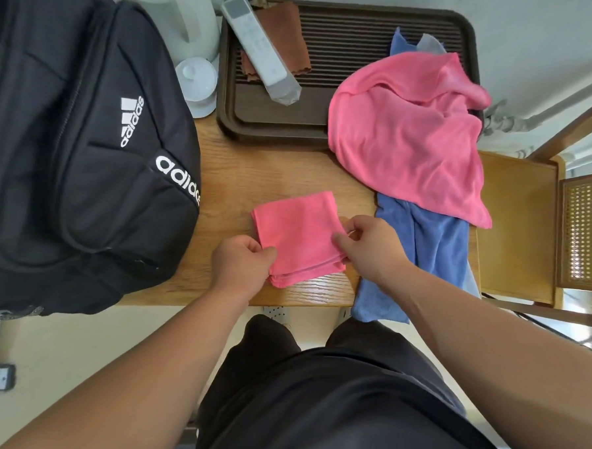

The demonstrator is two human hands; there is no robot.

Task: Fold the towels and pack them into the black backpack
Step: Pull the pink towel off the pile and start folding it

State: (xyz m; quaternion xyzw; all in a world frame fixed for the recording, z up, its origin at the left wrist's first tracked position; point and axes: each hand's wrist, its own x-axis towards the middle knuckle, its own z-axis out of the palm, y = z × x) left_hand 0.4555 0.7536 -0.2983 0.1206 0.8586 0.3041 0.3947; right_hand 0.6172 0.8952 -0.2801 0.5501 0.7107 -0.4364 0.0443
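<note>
Near the front edge of the worktop [250, 171], straight before me, lies the folded pink towel [297, 234], a small flat square of several layers with its stacked hems toward me. My left hand [240, 261] pinches its near left corner, the fingers [268, 252] closed on the cloth. My right hand [371, 244] pinches the right edge in the same way, fingers bent round the hem. Both hands have hold of this towel and of nothing else.

I judge the folding of this one to be done, or all but done, so the step in hand is to lift it for packing. The black backpack [78, 150] stands on the worktop just to my left, near the towel but not touching it. I cannot tell from here whether its main compartment is unzipped. The next move calls for holding the layers pressed together while I carry the square leftward. It also needs an open mouth on the bag, which may mean freeing one hand.

Two more lie to my right: a loose pink towel [406, 139] heaped over the corner of a brown tray [227, 125], and a blue towel [436, 244] under it, hanging off the worktop's edge. Neither is folded, so the task looks to be in its early part.
</note>
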